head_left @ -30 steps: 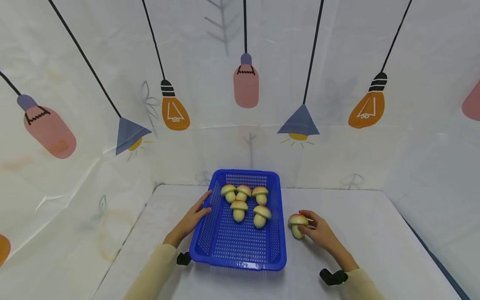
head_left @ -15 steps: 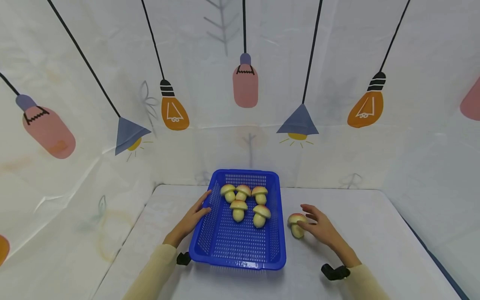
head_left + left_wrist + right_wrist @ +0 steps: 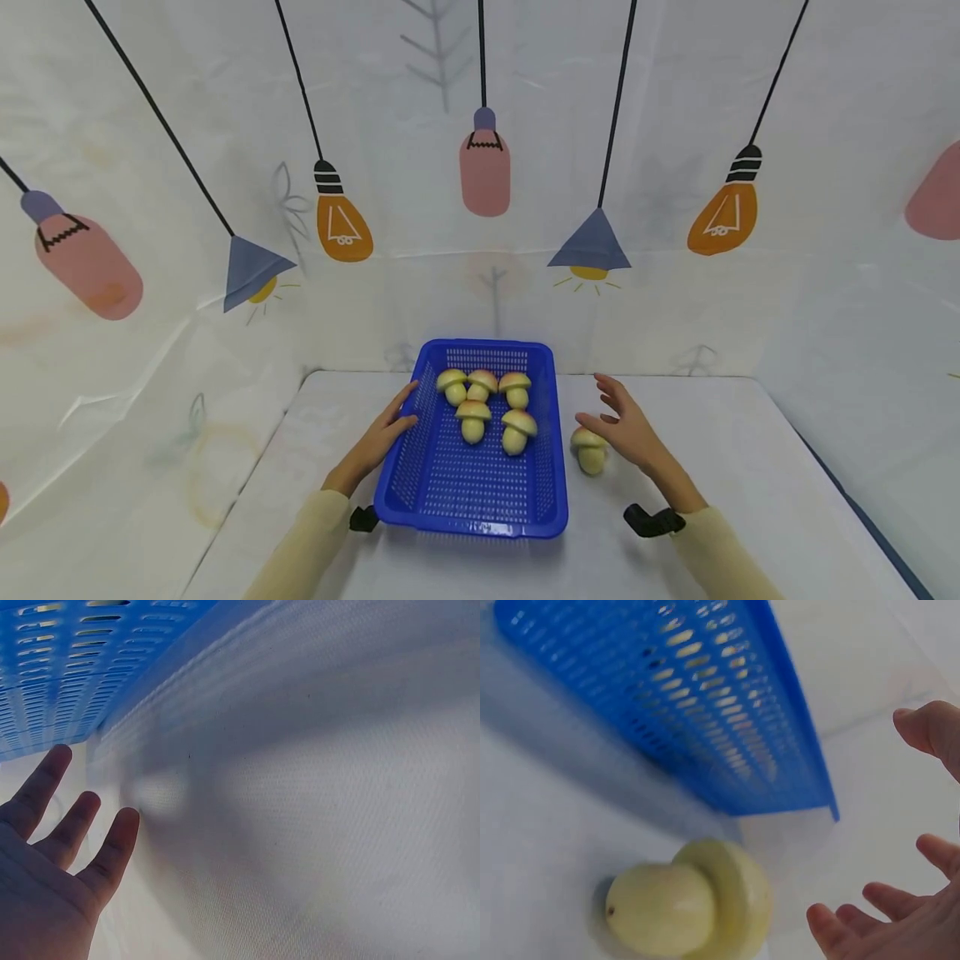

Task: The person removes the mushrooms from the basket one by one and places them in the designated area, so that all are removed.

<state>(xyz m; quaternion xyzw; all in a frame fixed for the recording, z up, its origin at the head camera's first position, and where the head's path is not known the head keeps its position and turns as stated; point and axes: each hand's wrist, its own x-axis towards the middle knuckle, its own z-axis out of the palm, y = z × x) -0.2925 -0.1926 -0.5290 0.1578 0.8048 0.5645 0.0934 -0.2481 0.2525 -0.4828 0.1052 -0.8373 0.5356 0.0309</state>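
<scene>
A blue perforated plastic basket [image 3: 471,492] stands on the white table, with several toy mushrooms [image 3: 473,421] lying in its far half. My left hand [image 3: 378,439] rests at the basket's left rim, fingers spread and relaxed; the left wrist view shows its fingers [image 3: 112,851] straight beside the basket wall. One more mushroom [image 3: 591,452] lies on the table just right of the basket, stem toward me. My right hand [image 3: 627,425] hovers over and beyond it, fingers apart, holding nothing. In the right wrist view a gap shows between the fingertips and the mushroom [image 3: 675,904].
Behind the white table [image 3: 720,467] hangs a pale cloth [image 3: 420,300] printed with lamps and bulbs. A black wrist device [image 3: 652,522] sits under each forearm. The table's right edge runs diagonally near the right side of the head view.
My right hand has let go of the mushroom beside the basket and moved up and away from it, fingers opening. The left hand and basket stay put; the head view has shifted slightly.
</scene>
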